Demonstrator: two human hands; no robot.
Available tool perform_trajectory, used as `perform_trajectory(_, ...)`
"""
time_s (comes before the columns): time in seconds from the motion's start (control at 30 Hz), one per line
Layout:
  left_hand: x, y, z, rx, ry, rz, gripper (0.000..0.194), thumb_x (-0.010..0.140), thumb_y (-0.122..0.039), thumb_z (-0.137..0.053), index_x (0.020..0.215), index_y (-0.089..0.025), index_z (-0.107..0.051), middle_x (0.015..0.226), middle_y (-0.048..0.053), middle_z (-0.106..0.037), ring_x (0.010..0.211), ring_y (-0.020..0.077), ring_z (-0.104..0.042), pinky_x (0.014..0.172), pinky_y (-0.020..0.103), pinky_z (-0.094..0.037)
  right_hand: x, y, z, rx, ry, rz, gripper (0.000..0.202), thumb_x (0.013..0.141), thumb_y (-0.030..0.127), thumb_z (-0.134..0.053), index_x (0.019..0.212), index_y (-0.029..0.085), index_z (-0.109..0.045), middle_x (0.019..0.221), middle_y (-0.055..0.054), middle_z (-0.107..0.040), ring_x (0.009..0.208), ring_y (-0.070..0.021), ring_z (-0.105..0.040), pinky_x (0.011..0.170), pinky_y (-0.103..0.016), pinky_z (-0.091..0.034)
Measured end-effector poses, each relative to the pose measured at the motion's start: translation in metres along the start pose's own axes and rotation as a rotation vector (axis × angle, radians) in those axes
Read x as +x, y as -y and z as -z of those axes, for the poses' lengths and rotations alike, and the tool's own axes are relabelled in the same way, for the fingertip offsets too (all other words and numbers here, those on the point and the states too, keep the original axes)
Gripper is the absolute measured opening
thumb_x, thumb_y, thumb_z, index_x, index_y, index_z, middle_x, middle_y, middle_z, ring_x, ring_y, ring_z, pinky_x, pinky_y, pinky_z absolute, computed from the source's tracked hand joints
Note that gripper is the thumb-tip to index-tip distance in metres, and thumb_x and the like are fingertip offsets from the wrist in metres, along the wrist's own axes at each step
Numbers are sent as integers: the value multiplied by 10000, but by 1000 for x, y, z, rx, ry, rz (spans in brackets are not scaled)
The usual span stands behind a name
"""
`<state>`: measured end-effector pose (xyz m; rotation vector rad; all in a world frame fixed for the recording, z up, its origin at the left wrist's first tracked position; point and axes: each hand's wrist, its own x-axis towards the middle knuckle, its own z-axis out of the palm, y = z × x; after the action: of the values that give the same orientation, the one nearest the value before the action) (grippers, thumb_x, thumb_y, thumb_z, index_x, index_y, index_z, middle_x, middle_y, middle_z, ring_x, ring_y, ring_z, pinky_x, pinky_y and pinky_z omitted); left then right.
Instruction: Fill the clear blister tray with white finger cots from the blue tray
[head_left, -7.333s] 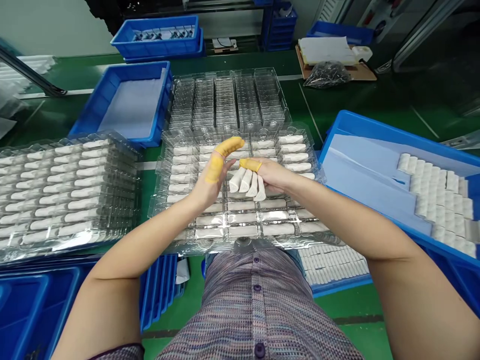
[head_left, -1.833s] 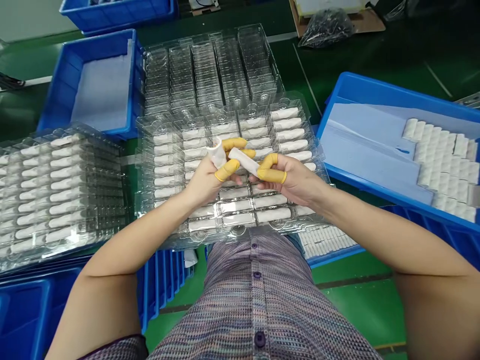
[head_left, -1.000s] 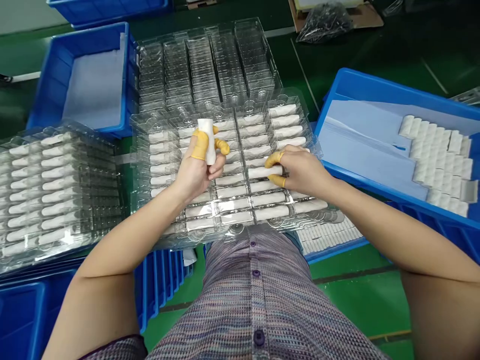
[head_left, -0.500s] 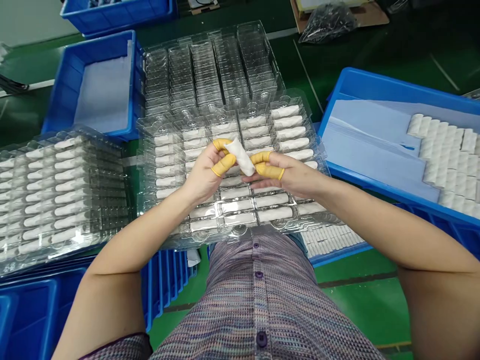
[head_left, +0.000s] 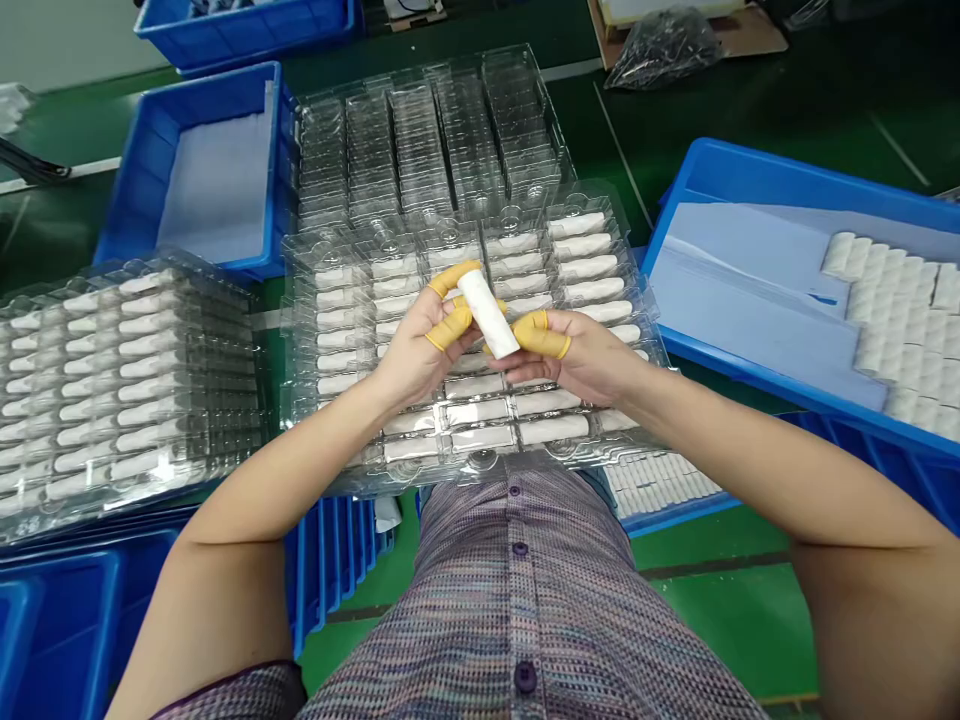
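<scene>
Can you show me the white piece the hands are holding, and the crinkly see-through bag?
White piece (head_left: 488,314): head view, middle of its long side.
Crinkly bag (head_left: 663,50): head view, middle of its crumpled surface.

Plain white on the tube-shaped part (head_left: 488,316); yellow on the finger covers (head_left: 450,328) of left hand (head_left: 420,340) and right hand (head_left: 589,355). White again, in rows, through the clear tray (head_left: 484,462). Strong blue on the bin (head_left: 780,172) at two o'clock, paler blue on its sheet (head_left: 757,290). Mottled purple, pink and blue-grey across the shirt (head_left: 465,630) at six o'clock. Green on the floor (head_left: 724,605) at four o'clock.
</scene>
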<state>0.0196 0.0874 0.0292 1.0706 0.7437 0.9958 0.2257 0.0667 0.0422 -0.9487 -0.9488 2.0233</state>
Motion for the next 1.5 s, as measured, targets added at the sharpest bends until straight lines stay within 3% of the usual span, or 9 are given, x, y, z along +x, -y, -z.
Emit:
perform_trajectory(0.23, -1, -3, -4, 7, 32, -41, 475, 823, -493, -878, 1212, -321, -665, 960, 1, -705, 718, 153, -635, 667, 309, -578, -2, 3, -2, 111, 100, -57, 318, 827, 409, -891, 842, 209, -644, 940, -53, -801, 847, -185, -773, 688, -281, -665)
perform_trajectory(0.47, -1, -1, -3, 16, 87, -81, 592, 827, -577, -857, 1323, -307, -677, 1201, 68, -760, 1090, 255, -739, 970, 418, -605, 0, -6, -4, -97, -28, 169, 384, 703, 369, -988, 734, 204, -642, 794, 27, -708, 679, -97, -649, 611, -210, -592)
perform_trajectory(0.63, -1, -2, -1, 21, 69, -40, 560, 842, -529, -856, 1327, -306, -686, 1205, 69, -770, 1011, 242, -743, 799, 362, -602, -1, -1, -2, 136, 77, -44, 276, 854, 367, -884, 954, 207, -683, 1047, -50, -800, 922, -182, -793, 712, -271, -684)
perform_trajectory(0.77, -1, -6, 0, -12, 93, -20, 451, 848, -484, -846, 1230, -283, -715, 1136, 55, -771, 822, 184, -685, 670, 324, -552, 1, 3, 1, 246, 135, -139, 200, 905, 256, -841, 1028, 190, -698, 1023, -45, -814, 917, -169, -809, 753, -252, -695)
perform_trajectory(1.03, -1, -8, 1, 5, 148, -58, 431, 801, -488, -873, 1118, -269, -678, 1095, 55, -739, 1011, 235, -718, 861, 391, -611, 4, -2, 5, 270, 186, -188, 287, 864, 294, -886, 1056, 184, -702, 999, -45, -804, 949, -167, -799, 836, -278, -682)
perform_trajectory(1.2, 0, -5, 8, 126, 156, -154, 524, 866, -532, -818, 1320, -333, -647, 1381, 76, -689, 1275, 299, -679, 1106, 488, -556, 3, 13, 19, -107, 60, 68, 340, 764, 339, -913, 895, 236, -617, 959, -13, -777, 897, -183, -772, 808, -313, -643)
perform_trajectory(1.33, 4, 2, 23, 558, 192, -319, 570, 960, -495, -713, 1480, -311, -572, 1565, 112, -587, 1477, 333, -533, 1281, 543, -388, -1, 30, 47, -788, -180, 392, 281, 743, 250, -836, 949, 245, -644, 1034, -28, -780, 972, -239, -740, 884, -374, -582)
perform_trajectory(1.43, 5, 9, 28, 930, 301, -328, 572, 993, -458, -655, 1521, -268, -546, 1608, 149, -550, 1517, 366, -481, 1293, 603, -346, -3, 30, 59, -1327, -217, 388, 255, 761, 190, -744, 1006, 226, -684, 1000, -39, -786, 923, -269, -731, 858, -391, -538)
perform_trajectory(1.5, 5, 14, 28, 1098, 360, -330, 574, 1006, -450, -620, 1540, -260, -528, 1621, 158, -537, 1524, 385, -470, 1300, 650, -305, -1, 26, 60, -1528, -183, 385, 272, 790, 179, -707, 1060, 217, -701, 1007, -54, -792, 941, -285, -730, 879, -403, -519)
